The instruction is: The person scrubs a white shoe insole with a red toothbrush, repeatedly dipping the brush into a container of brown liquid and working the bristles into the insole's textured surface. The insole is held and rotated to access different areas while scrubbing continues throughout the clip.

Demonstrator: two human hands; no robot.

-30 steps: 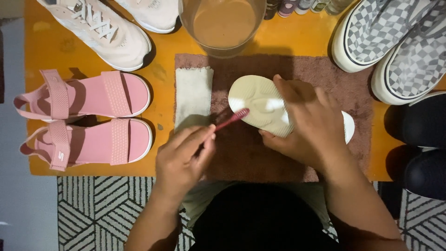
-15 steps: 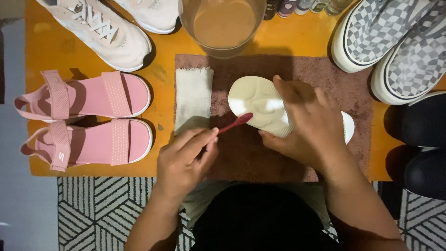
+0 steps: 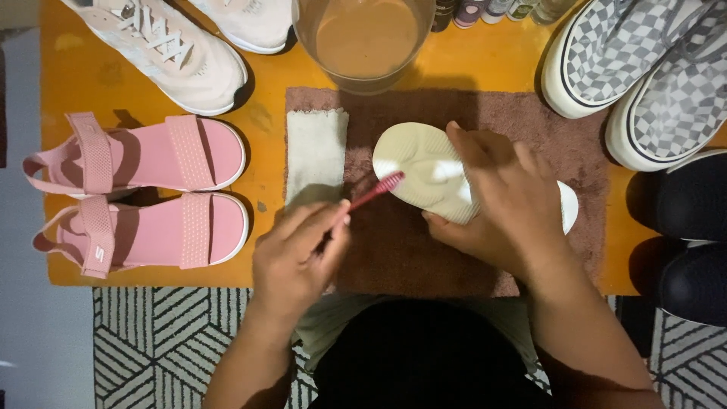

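Note:
My left hand [image 3: 299,254] grips a red toothbrush [image 3: 376,191], whose bristle end touches the edge of a cream shoe sole. My right hand [image 3: 503,201] clasps that upturned cream shoe [image 3: 424,167], sole facing up, over a brown towel [image 3: 394,250]. My fingers cover the shoe's middle; its white heel end [image 3: 568,206] shows to the right of my hand.
A folded white cloth [image 3: 316,151] lies on the towel's left. A bowl of brownish water [image 3: 365,38] stands behind. Pink sandals [image 3: 151,189] at left, pale sneakers [image 3: 174,53] behind them, checkered shoes [image 3: 644,76] and dark shoes [image 3: 689,242] at right, all on an orange table [image 3: 492,64].
The toothbrush has slid slightly up and right along the sole's edge with my left hand. My right hand stays on the shoe.

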